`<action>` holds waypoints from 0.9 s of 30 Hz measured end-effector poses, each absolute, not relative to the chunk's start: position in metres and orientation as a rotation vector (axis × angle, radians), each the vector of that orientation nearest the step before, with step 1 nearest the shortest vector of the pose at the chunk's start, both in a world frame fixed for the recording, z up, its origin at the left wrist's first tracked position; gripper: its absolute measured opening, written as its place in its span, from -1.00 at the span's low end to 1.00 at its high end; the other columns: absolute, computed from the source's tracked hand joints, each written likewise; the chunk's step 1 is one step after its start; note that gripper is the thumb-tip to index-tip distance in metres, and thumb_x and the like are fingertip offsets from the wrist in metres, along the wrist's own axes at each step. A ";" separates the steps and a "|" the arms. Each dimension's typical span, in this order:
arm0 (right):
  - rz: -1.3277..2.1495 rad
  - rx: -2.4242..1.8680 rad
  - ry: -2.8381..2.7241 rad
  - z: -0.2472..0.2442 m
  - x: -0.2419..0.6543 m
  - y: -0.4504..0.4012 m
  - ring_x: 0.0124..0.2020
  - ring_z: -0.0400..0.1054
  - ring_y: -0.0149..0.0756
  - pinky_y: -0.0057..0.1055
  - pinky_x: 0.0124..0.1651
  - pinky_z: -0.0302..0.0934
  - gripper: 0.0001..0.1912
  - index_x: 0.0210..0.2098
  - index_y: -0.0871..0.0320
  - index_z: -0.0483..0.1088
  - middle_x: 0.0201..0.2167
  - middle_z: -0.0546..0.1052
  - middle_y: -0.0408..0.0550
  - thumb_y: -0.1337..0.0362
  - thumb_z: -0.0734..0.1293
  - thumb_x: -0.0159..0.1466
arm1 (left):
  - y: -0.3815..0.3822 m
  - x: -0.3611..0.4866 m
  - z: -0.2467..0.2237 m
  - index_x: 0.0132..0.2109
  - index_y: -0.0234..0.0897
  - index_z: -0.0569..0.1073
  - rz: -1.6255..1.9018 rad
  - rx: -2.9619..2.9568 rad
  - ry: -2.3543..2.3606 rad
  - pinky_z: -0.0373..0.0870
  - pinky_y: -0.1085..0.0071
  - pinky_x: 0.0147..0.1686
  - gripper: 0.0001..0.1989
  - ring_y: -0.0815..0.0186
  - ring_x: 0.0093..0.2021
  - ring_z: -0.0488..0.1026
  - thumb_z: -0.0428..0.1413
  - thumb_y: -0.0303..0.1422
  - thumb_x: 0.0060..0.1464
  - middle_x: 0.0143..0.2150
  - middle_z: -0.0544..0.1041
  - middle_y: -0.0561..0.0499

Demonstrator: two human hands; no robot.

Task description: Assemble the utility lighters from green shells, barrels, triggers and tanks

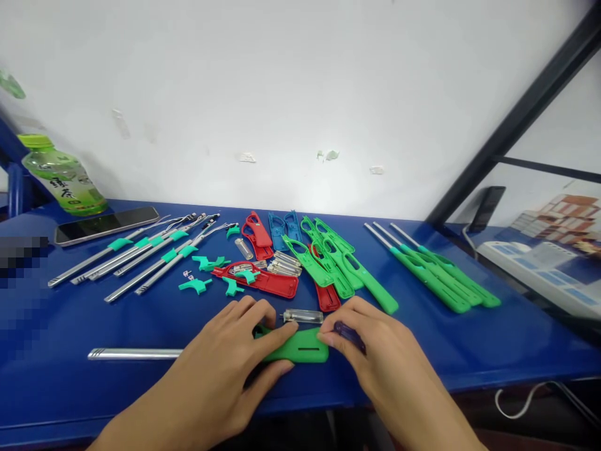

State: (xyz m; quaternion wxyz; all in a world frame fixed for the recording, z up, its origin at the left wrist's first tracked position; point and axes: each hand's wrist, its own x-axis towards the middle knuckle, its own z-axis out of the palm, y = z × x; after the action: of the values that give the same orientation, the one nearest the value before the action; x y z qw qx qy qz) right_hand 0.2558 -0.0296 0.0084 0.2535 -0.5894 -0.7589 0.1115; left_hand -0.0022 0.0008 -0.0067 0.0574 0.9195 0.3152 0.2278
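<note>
A green long-necked lighter (310,348) lies along the front of the blue table, its silver metal tube (136,354) pointing left. My left hand (235,357) is closed round its handle, with thumb and fingers on opposite edges. At the handle's right end, the fingertips of my right hand (375,351) are pinched together and touch the green plastic. A dark purple tool handle (350,336) is tucked in that same hand; its tip is hidden. Just behind the lighter lies a clear fuel tank (303,316).
Green shell halves (370,282), red shell halves (277,285) and blue ones (284,232) lie behind my hands. Teal triggers (196,285) and metal tubes with wires (141,257) are at left, near a phone (107,225) and bottle (66,181). Assembled green lighters (436,282) lie right.
</note>
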 end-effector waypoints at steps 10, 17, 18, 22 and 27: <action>0.135 -1.623 -2.087 0.005 0.254 -0.028 -0.39 0.66 -0.17 -0.37 -0.45 0.28 -0.86 -0.26 -0.03 0.60 -0.27 0.67 -0.24 0.37 0.52 0.38 | 0.000 -0.004 -0.008 0.38 -0.07 0.50 0.684 2.795 0.942 0.54 0.08 -0.03 -0.62 0.04 -0.01 0.48 0.10 -0.32 0.52 0.05 0.52 -0.09; 0.093 -1.634 -2.068 0.005 0.250 -0.029 -0.41 0.65 -0.18 -0.37 -0.47 0.27 -0.85 -0.26 -0.02 0.58 -0.28 0.67 -0.23 0.37 0.50 0.40 | 0.002 -0.003 -0.007 0.38 -0.11 0.51 0.675 2.815 0.903 0.55 0.10 -0.01 -0.62 0.06 -0.01 0.50 0.09 -0.34 0.52 0.03 0.53 -0.10; 0.078 -1.636 -2.071 0.005 0.250 -0.029 -0.42 0.65 -0.18 -0.37 -0.49 0.26 -0.85 -0.26 -0.02 0.58 -0.28 0.67 -0.23 0.37 0.50 0.40 | 0.003 -0.003 -0.006 0.38 -0.12 0.51 0.679 2.821 0.899 0.56 0.09 0.00 -0.62 0.06 0.00 0.50 0.09 -0.35 0.52 0.02 0.53 -0.10; 0.031 -1.634 -2.088 0.005 0.248 -0.029 -0.46 0.64 -0.18 -0.35 -0.53 0.23 -0.85 -0.26 -0.03 0.58 -0.28 0.67 -0.24 0.37 0.50 0.40 | 0.002 -0.003 -0.005 0.39 -0.12 0.51 0.663 2.813 0.924 0.60 0.09 -0.03 -0.61 0.05 0.00 0.52 0.07 -0.33 0.53 0.04 0.53 -0.11; 0.019 -1.625 -2.085 0.004 0.248 -0.032 -0.46 0.64 -0.19 -0.37 -0.54 0.22 -0.87 -0.27 -0.01 0.56 -0.29 0.66 -0.21 0.35 0.49 0.41 | 0.002 -0.004 -0.004 0.40 -0.09 0.51 0.588 2.784 0.947 0.64 0.11 -0.14 -0.60 0.03 0.00 0.54 0.05 -0.30 0.54 0.03 0.54 -0.12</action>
State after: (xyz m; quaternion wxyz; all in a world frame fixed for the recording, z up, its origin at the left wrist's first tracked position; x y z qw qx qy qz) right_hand 0.2479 -0.0321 0.0035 0.2464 -0.5958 -0.7644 0.0071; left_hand -0.0038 0.0015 -0.0039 0.0713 0.9260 0.3149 0.1955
